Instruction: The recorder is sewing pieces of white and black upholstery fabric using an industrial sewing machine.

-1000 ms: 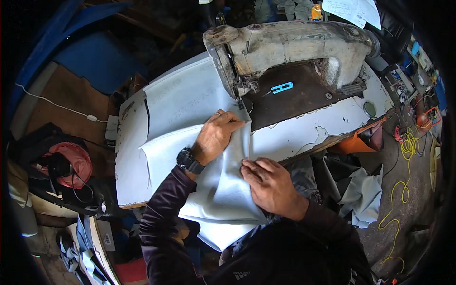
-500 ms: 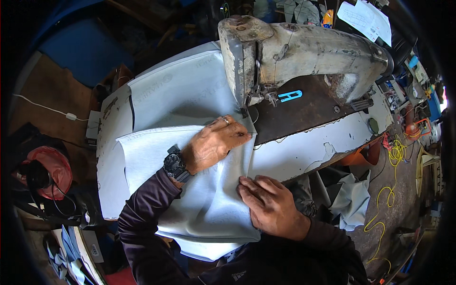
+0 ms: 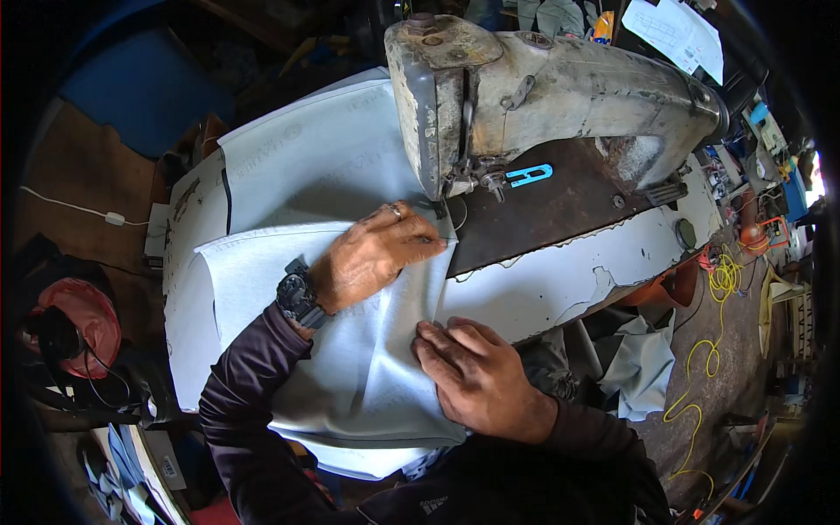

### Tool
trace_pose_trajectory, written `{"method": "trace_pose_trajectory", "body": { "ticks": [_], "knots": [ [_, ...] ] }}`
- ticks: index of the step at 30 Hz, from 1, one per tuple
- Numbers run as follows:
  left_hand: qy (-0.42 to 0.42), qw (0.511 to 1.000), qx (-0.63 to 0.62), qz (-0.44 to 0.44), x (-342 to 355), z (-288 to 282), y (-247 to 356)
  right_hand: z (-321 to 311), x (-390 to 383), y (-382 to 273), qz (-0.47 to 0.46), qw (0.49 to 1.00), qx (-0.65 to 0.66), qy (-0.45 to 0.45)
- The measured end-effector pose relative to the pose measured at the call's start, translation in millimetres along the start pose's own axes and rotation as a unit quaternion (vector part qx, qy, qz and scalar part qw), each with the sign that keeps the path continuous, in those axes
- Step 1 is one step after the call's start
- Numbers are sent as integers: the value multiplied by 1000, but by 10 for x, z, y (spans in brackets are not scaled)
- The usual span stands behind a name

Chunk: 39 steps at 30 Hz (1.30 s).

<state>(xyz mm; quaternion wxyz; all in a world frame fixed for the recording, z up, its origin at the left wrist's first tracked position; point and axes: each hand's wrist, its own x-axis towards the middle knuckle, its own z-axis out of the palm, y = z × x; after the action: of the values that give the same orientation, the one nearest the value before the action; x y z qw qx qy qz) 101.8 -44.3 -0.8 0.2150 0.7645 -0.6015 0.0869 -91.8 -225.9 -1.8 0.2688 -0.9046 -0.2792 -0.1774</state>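
Observation:
A pale grey-white fabric piece (image 3: 297, 114), with seams and folded edges, lies under the head of a worn, scuffed sewing machine (image 3: 551, 83). Just below the presser foot (image 3: 439, 210), my left hand (image 3: 376, 254), wearing a ring and a black watch, pinches the fabric's folded edge with fingers curled. My right hand (image 3: 472, 376) is lower and to the right, its bent fingers gripping that same edge; its thumb is partly hidden. A bright blue slotted object (image 3: 529, 175) rests on the machine's dark bed.
The chipped white tabletop (image 3: 560, 297) extends around the machine. A black bag with red lining (image 3: 83, 324) lies at left, fabric scraps (image 3: 643, 367) below the table at right, and a yellow cord (image 3: 696, 420) on the floor. Papers (image 3: 674, 35) are at the back right.
The whole view has shifted between frames. Both hands and the held edge sit slightly farther down from the presser foot than a second ago. Both hands keep their hold on the fabric.

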Motion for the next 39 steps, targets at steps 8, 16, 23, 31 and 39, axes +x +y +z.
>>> {"method": "trace_pose_trajectory", "body": {
  "ticks": [8,16,23,31,39],
  "knots": [
    [-11,1000,6,-13,24,-36,-117,51,118,84,-25,1000,4,-8],
    [-30,999,16,1,47,-72,-238,51,234,120,-19,1000,-8,1],
    [1,1000,-3,-17,32,-32,-287,48,226,174,-35,999,-34,-16],
    [10,989,130,-66,60,43,-7,-138,92,362,-71,995,-70,-10],
    [42,963,204,-170,153,247,372,-455,-54,702,-100,990,-88,-40]
  ]
}}
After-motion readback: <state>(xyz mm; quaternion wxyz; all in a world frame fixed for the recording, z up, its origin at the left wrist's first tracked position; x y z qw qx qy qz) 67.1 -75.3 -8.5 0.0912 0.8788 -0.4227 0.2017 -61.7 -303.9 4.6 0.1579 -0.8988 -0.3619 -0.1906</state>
